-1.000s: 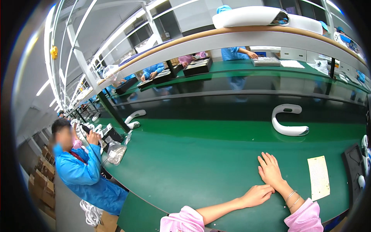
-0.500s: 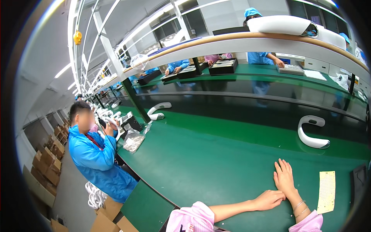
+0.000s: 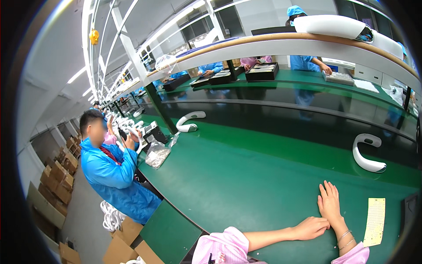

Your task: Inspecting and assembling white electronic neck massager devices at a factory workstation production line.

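My right hand [image 3: 329, 203] lies palm down on the green tabletop [image 3: 246, 189], its fingers stretched out. Thin bracelets [image 3: 344, 238] circle that wrist. My left hand [image 3: 311, 228] is loosely curled and touches the right wrist from the left; nothing shows in it. Just right of my right forearm lies a yellow printed sheet [image 3: 374, 222]. Beyond my hands a white C-shaped device [image 3: 368, 154], like a neck fan, rests on the dark belt's near side.
Another white C-shaped device [image 3: 190, 122] lies farther left by a green post [image 3: 159, 108]. A clear bag of small white parts [image 3: 157, 155] sits near a co-worker in blue [image 3: 112, 167]. A shelf [image 3: 263, 46] crosses above the belt. A black tray [image 3: 409, 215] stands at right.
The whole view has shifted slightly, so most things sit a little farther right in the picture. My hands keep the same pose, left against right wrist.
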Demonstrator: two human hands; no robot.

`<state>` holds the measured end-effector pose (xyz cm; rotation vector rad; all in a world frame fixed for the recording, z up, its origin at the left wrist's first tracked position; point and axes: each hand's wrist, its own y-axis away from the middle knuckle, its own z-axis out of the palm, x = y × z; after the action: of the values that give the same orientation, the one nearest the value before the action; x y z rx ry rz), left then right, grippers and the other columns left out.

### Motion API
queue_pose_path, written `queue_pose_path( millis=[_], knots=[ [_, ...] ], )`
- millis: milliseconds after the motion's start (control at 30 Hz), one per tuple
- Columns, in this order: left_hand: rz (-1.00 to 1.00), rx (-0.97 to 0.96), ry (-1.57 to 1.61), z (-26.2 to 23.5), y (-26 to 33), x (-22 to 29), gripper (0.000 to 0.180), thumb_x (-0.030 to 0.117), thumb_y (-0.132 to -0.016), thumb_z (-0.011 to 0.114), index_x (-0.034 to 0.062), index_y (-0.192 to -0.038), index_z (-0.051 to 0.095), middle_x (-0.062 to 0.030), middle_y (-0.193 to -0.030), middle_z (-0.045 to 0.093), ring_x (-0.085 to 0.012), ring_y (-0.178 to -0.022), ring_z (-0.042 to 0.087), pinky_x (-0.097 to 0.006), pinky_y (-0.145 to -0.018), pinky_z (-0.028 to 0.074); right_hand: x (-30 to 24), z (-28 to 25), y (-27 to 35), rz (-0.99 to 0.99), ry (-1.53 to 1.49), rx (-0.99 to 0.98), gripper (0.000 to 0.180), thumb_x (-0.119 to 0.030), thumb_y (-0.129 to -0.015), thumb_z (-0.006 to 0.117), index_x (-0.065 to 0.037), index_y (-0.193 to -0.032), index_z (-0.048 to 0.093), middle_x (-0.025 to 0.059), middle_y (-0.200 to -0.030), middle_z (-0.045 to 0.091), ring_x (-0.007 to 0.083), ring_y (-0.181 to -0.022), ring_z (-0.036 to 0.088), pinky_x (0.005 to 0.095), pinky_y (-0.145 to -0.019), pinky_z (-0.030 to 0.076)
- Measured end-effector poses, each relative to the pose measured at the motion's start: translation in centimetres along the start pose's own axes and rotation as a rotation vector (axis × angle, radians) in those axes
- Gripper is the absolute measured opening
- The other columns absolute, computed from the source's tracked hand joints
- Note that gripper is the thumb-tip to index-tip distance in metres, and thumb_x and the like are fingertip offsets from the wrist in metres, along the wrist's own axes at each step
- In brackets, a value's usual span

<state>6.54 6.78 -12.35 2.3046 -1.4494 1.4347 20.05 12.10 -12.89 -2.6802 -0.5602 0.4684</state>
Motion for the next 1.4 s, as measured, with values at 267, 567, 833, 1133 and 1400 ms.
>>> queue_pose_path(
  millis=[267,567,833,1133,1400],
  knots=[
    [0.010,0.036,0.004,0.32,0.27,-0.13,0.008,0.006,-0.083,0.051,0.0032,-0.089,0.055,-0.0111,-0.082,0.058,-0.0311,-0.071,0.059,-0.042,-0.061,0.046,-0.30,0.16,-0.12,0.003,-0.016,0.002,0.043,-0.009,-0.082,0.053,0.004,-0.123,0.049,0.0226,-0.133,0.042,0.0379,-0.126,0.037,0.0492,-0.108,0.026],
    [0.021,0.071,0.016,0.49,0.29,-0.39,0.006,0.004,-0.080,0.052,0.0012,-0.084,0.055,-0.0124,-0.079,0.057,-0.0324,-0.069,0.058,-0.042,-0.060,0.046,-0.42,0.04,0.12,-0.001,0.004,0.011,0.041,-0.006,-0.084,0.051,0.005,-0.123,0.048,0.0214,-0.135,0.041,0.0372,-0.126,0.036,0.0486,-0.108,0.026],
    [0.012,0.047,0.001,0.30,0.15,-0.23,0.006,0.004,-0.081,0.052,0.0016,-0.086,0.055,-0.0123,-0.079,0.058,-0.0322,-0.069,0.059,-0.042,-0.058,0.046,-0.18,0.49,0.04,0.004,0.022,0.010,0.043,-0.007,-0.082,0.053,0.004,-0.124,0.049,0.0209,-0.134,0.042,0.0375,-0.125,0.038,0.0490,-0.108,0.027],
    [0.025,0.042,-0.004,0.15,0.12,-0.21,0.007,0.003,-0.081,0.051,0.0020,-0.087,0.054,-0.0120,-0.081,0.058,-0.0323,-0.069,0.059,-0.042,-0.057,0.046,-0.22,0.43,-0.07,0.006,0.022,0.013,0.043,-0.008,-0.082,0.053,0.003,-0.124,0.049,0.0209,-0.134,0.042,0.0370,-0.126,0.037,0.0489,-0.108,0.027],
    [0.055,0.065,0.006,0.35,0.26,-0.51,0.007,0.003,-0.081,0.052,0.0018,-0.087,0.054,-0.0118,-0.081,0.058,-0.0327,-0.069,0.059,-0.042,-0.058,0.046,-0.44,0.58,-0.11,0.024,0.019,-0.009,0.043,-0.008,-0.082,0.053,0.003,-0.124,0.048,0.0204,-0.135,0.041,0.0369,-0.127,0.036,0.0486,-0.108,0.026]
  ],
)
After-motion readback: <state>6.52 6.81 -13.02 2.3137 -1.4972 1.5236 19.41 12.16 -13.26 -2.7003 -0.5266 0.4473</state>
